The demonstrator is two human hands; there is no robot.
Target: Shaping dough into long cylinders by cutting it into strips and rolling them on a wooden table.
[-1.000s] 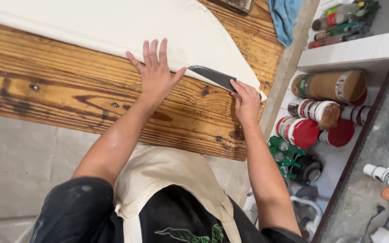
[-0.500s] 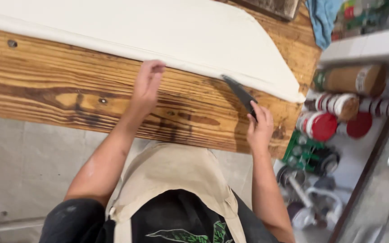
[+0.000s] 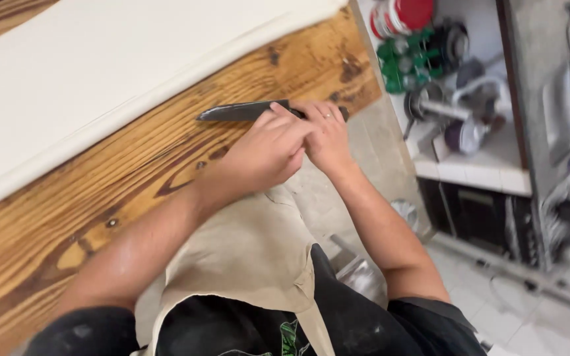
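The right hand (image 3: 330,135) is curling its fingers closed around the handle end of a long dark blade (image 3: 242,112), and the left hand (image 3: 268,150) is folding over beside it, its fingertips pressing on the tool just where the right hand's grip ends. Both hands are touching each other there, bunched at the near edge of the wooden bench (image 3: 133,191). From where I am standing I cannot tell whether the left fingers are wrapping the handle or only resting on top of it.

The blade is lying nearly flat on the bench, its tip pointing away to the person's left, toward the thick white slab (image 3: 100,86) that is covering the far side of the bench. The tip is stopping just short of the slab's edge, not touching it.

To my eye, the grip is looking cramped: keeping the left fingertips on the spine and well behind the cutting edge would be safer. The tan apron (image 3: 245,250) is hanging close under the wrists, and loose cloth there could snag. Off to the right, red and green cans (image 3: 407,33) and tools are crowding a tiled shelf (image 3: 483,165).
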